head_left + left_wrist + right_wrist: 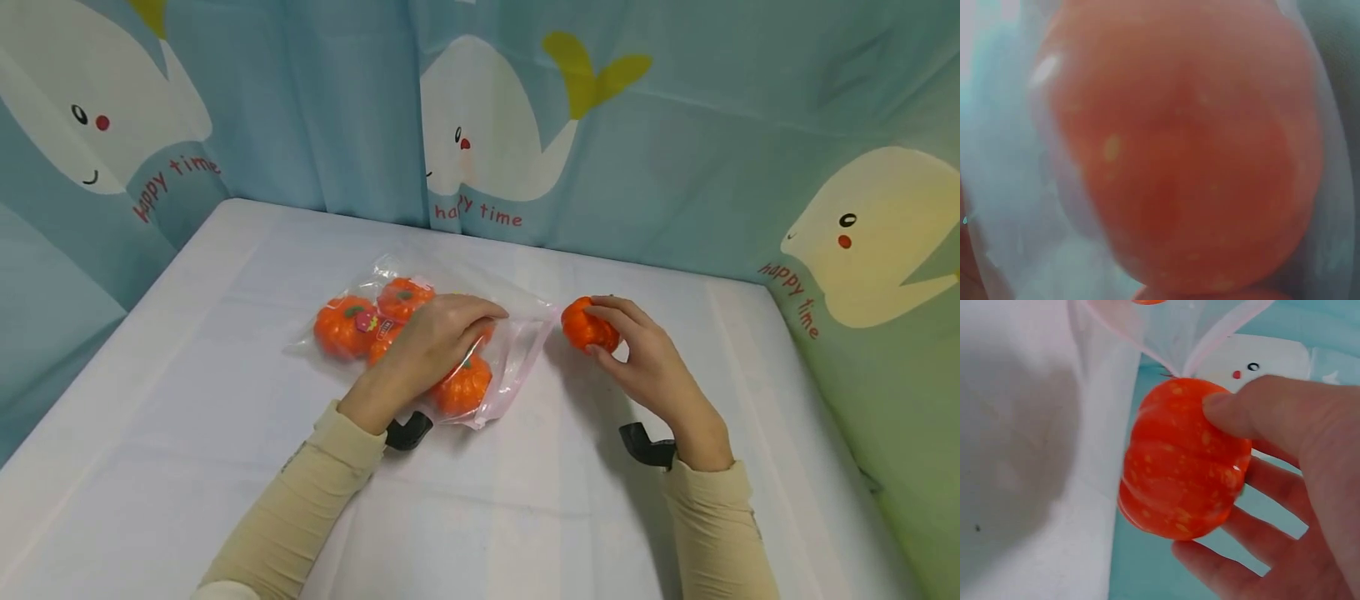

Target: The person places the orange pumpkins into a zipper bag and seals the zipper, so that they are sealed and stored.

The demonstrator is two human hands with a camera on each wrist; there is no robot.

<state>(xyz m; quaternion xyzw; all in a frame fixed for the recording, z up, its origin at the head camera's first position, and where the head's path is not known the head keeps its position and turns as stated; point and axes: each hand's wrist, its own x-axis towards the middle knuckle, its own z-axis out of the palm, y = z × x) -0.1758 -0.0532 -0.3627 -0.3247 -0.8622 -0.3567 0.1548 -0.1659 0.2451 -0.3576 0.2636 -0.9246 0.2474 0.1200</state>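
A clear zip bag [513, 367] with a pink-edged mouth lies on the table, its mouth towards the right. Several orange toy pumpkins [341, 331] with green stems are inside. My left hand [435, 337] lies over the bag, fingers bent over its upper side near the mouth; its fingertips are partly hidden. Close up in the left wrist view, a blurred pumpkin [1197, 156] shows behind plastic. To the right of the mouth, my right hand [641, 358] pinches another toy pumpkin [1179, 462] between thumb and fingers, just above the table.
The white-covered table [517, 517] ends at a blue-green curtain [697, 183] with whale prints at the back and sides. Black wrist mounts [647, 446] sit below both hands.
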